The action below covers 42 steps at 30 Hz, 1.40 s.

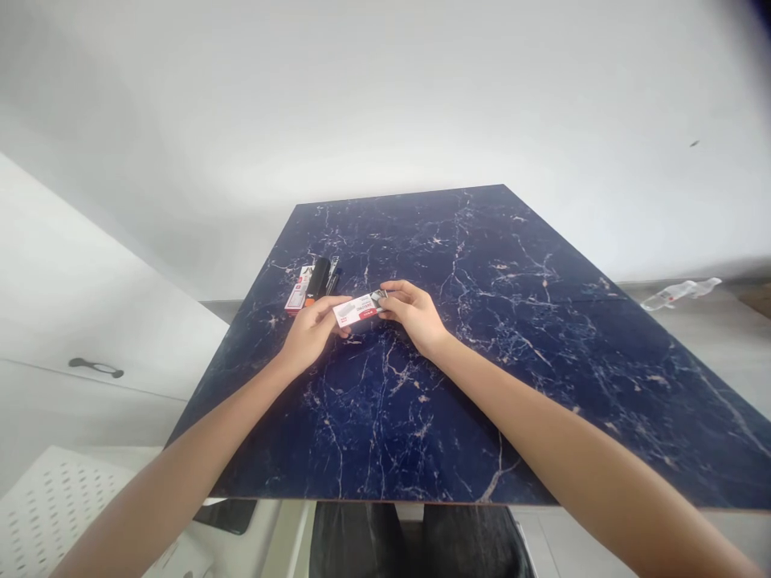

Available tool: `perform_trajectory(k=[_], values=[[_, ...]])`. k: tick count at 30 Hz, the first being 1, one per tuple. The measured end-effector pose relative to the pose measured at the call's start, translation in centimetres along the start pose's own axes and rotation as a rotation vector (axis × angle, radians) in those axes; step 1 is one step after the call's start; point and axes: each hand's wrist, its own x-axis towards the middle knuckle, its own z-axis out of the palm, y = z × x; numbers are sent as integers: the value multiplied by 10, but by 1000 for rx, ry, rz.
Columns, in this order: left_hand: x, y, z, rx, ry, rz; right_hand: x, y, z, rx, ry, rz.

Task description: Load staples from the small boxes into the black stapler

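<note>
A small white-and-red cardboard box point(356, 311) with printing on it is held above the tabletop. My left hand point(310, 331) is closed around the box's left end. At the other end, the fingertips of my right hand point(415, 315) pinch a small dark-and-silver item point(379, 298). That item touches the end of the box; whether part of it is inside cannot be made out, and its kind is too small to tell. Just beyond my left hand lie another white-and-red box point(297, 294), a black object with an orange end point(317, 278) and a dark pen-like item point(333, 281).
The dark blue marble-patterned table point(385, 433) stands against a white wall. A clear plastic bottle point(680, 294) lies past its right edge. On the left are a drawer handle point(96, 368), a white perforated chair point(57, 506) and a dark flat device point(229, 515) below the table edge.
</note>
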Motion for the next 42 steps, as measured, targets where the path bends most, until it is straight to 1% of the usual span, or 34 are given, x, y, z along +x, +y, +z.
perform_trajectory(k=[3,5,7,10,14,16,20,24,27,30,33,36,39,42], values=[[0,5,-6,70,27,28,1,1,0,12,49,-9],[-1,9,-11,115,52,52,3,0,-3,20,47,-22],[-1,13,-15,149,58,63,4,-2,-7,5,1,-18],[0,14,-16,158,29,49,6,-3,-13,-48,-104,21],[2,6,-11,37,-30,-6,5,-5,-15,-85,-177,26],[2,3,-7,-61,-42,-57,4,-8,-15,-48,-191,31],[-1,4,0,-211,-57,-159,3,-13,-16,102,-201,69],[-3,6,0,-255,-39,-189,3,-14,-17,99,-246,80],[-5,7,-3,-337,-44,-175,4,-12,-17,120,-238,57],[-6,11,-7,-443,-132,-146,5,-9,-16,95,-186,34],[-10,16,-5,-423,-195,-103,1,-9,-12,7,-130,-11],[-14,20,3,-357,-174,-45,-5,-13,-7,-34,-144,-61],[-16,21,9,-314,-129,13,-8,-16,-5,-14,-186,-47],[-16,19,10,-319,-105,35,-8,-14,-3,-5,-172,-22]])
